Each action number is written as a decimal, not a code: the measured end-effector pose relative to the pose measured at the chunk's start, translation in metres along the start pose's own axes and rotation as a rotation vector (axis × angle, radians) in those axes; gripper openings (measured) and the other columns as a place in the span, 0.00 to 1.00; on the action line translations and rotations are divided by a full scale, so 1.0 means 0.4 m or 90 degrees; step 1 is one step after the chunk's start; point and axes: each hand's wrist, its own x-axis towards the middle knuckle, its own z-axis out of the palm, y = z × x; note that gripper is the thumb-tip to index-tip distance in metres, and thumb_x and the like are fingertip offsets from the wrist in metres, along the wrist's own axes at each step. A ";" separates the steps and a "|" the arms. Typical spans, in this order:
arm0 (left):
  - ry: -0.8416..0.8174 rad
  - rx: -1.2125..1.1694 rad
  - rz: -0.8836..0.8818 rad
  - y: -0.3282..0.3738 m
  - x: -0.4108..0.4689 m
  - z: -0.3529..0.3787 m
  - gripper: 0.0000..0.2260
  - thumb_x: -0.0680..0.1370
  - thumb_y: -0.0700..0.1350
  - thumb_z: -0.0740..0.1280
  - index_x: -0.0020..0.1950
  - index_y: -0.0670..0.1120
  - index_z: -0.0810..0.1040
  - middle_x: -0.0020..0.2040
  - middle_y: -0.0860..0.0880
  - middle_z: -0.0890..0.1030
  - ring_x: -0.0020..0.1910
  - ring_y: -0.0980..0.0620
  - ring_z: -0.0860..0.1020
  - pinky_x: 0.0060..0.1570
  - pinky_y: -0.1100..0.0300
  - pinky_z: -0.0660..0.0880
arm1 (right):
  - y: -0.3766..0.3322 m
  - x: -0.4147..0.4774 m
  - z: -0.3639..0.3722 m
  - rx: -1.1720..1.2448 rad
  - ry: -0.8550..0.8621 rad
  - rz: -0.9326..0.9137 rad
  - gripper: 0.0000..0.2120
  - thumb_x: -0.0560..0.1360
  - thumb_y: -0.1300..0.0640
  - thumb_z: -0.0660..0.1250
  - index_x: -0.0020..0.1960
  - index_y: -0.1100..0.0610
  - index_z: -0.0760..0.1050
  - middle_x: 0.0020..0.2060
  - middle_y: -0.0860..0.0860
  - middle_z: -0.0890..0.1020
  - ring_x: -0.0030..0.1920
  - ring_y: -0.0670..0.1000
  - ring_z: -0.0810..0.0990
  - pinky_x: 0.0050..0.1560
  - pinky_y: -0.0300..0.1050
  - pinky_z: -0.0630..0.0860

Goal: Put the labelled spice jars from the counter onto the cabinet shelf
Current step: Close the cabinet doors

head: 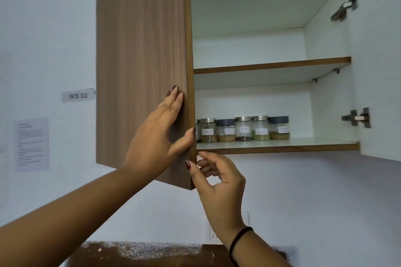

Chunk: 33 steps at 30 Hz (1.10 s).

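cabinet door [141, 71] blocks left, jars [244, 129] crowd lower shelf [303, 144] rear-left, right side free

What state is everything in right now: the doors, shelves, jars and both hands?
Left door: partly open, held at its free edge.
Right door: swung fully open.
Jars: lidded, upright in a row on the bottom shelf.
Bottom shelf: bare right of the jars.
Left hand: flat on the door's face, thumb round the edge.
Right hand: pinching the door's lower edge.
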 end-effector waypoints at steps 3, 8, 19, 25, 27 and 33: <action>0.004 0.010 -0.008 0.011 0.012 0.054 0.33 0.79 0.57 0.64 0.80 0.54 0.52 0.80 0.59 0.51 0.78 0.59 0.55 0.72 0.62 0.57 | 0.030 0.024 -0.025 -0.038 -0.010 -0.007 0.07 0.71 0.54 0.75 0.49 0.49 0.82 0.40 0.42 0.81 0.41 0.49 0.81 0.39 0.45 0.80; -0.002 0.037 -0.026 0.029 0.039 0.137 0.33 0.80 0.57 0.62 0.80 0.53 0.50 0.79 0.59 0.47 0.78 0.58 0.52 0.70 0.59 0.56 | 0.079 0.056 -0.054 -0.072 -0.033 0.008 0.10 0.72 0.57 0.75 0.49 0.45 0.82 0.40 0.40 0.83 0.42 0.47 0.82 0.41 0.45 0.81; -0.007 0.068 -0.056 0.009 0.088 0.275 0.33 0.80 0.57 0.62 0.81 0.52 0.51 0.81 0.54 0.52 0.79 0.54 0.54 0.72 0.59 0.54 | 0.165 0.135 -0.089 -0.245 -0.167 -0.025 0.23 0.77 0.54 0.69 0.71 0.49 0.72 0.65 0.42 0.78 0.66 0.39 0.73 0.67 0.36 0.71; -0.007 0.078 -0.064 0.008 0.103 0.323 0.33 0.81 0.55 0.62 0.81 0.51 0.50 0.81 0.53 0.51 0.79 0.54 0.52 0.72 0.60 0.52 | 0.222 0.148 -0.098 -0.297 -0.205 -0.054 0.23 0.78 0.50 0.67 0.73 0.47 0.69 0.67 0.40 0.75 0.69 0.39 0.71 0.68 0.39 0.71; -0.010 0.080 -0.069 0.006 0.108 0.337 0.33 0.81 0.55 0.62 0.81 0.51 0.50 0.81 0.53 0.51 0.80 0.53 0.52 0.73 0.59 0.51 | 0.243 0.150 -0.098 -0.332 -0.217 -0.073 0.23 0.79 0.50 0.65 0.74 0.47 0.68 0.69 0.41 0.73 0.71 0.39 0.68 0.70 0.40 0.70; -0.012 0.104 -0.083 -0.003 0.124 0.381 0.33 0.81 0.55 0.62 0.81 0.50 0.51 0.81 0.52 0.52 0.80 0.52 0.53 0.74 0.58 0.51 | 0.302 0.165 -0.095 -0.433 -0.220 -0.126 0.23 0.80 0.51 0.63 0.74 0.53 0.68 0.71 0.47 0.73 0.74 0.45 0.66 0.72 0.47 0.68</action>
